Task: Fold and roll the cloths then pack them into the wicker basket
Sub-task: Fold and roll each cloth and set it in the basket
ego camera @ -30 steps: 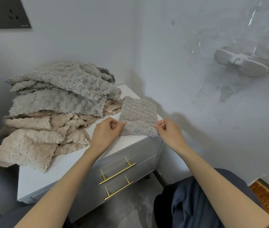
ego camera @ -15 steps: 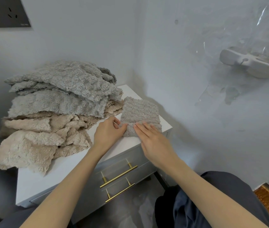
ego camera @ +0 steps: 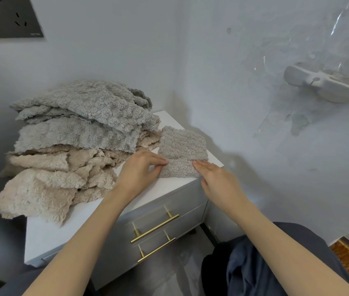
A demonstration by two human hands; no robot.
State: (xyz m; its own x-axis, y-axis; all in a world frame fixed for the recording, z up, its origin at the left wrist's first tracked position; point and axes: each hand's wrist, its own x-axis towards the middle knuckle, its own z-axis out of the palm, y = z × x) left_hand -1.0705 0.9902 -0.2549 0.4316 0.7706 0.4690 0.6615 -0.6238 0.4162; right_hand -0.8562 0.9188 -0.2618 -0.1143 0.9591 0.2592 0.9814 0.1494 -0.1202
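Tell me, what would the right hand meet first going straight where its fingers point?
The right hand rests on the small grey cloth; beyond that, probably the cloth pile, though depth is unclear.

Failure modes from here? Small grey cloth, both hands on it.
1. The small grey cloth lies at the white cabinet's front right corner, so rolling it near that edge might push it off.
2. Only the left hand, pinching, and the right hand, pressing, hold the turned-over edge. The fluffy fabric may spring open on release.
3. The cloth pile overhangs the cabinet's left front, and a forearm bump could drag it down.
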